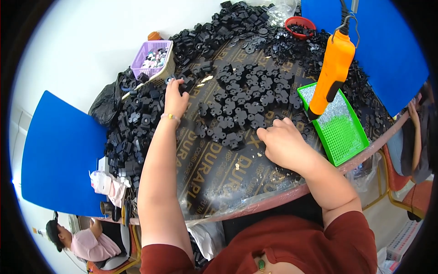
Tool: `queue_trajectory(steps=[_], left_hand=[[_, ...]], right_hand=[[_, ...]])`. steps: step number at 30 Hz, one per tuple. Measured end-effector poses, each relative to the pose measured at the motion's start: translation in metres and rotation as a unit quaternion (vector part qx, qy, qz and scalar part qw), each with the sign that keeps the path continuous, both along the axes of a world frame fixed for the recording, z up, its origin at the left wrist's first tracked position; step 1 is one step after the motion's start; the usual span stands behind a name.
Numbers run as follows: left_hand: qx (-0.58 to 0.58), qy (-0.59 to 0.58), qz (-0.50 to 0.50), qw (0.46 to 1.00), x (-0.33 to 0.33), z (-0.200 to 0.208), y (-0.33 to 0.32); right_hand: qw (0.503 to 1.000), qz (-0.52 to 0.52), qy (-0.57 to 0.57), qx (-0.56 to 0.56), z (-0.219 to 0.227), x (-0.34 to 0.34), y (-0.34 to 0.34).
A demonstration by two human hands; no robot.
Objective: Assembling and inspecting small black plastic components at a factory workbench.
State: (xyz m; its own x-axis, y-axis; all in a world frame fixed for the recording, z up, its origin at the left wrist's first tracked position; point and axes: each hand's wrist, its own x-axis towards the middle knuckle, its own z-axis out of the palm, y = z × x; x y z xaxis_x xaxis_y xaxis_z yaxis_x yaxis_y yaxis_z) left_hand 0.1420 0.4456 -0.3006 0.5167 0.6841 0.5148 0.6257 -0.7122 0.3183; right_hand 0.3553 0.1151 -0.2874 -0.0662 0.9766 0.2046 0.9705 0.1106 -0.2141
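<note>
My left hand (175,99) reaches to the far edge of the heap of black plastic housings (146,112) on the left, close to the baskets. Its fingers are stretched out and the thumb stands apart; nothing shows in its grip. My right hand (285,144) is closed, with curled fingers, at the near right edge of a cluster of flat black plastic parts with rounded lobes (248,96). Anything inside its fingers is hidden. An orange electric screwdriver (335,68) hangs by its cord to the right, its tip over a green tray (335,157) with small silvery pieces, probably screws.
A purple basket (137,62) with small pale and coloured pieces sits on a cream basket (171,68). A red bowl (288,23) holds small black parts. Blue partitions (59,155) flank the table. Other people (91,242) sit at left and right.
</note>
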Motion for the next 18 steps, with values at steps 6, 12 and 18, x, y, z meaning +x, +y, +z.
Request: queue_trajectory(steps=[6,12,18], left_hand=[[0.109,0.348,0.147,0.92,0.038,-0.014,0.048],[-0.098,-0.025,-0.001,0.995,0.027,0.005,0.027],[-0.62,-0.479,-0.297,0.546,0.024,0.05,-0.119]], right_hand=[[0.982,0.014,0.127,0.14,0.006,0.01,0.007],[0.94,0.011,0.256,0.224,0.012,0.003,0.011],[0.865,0.014,0.465,0.186,0.022,0.0,0.003]])
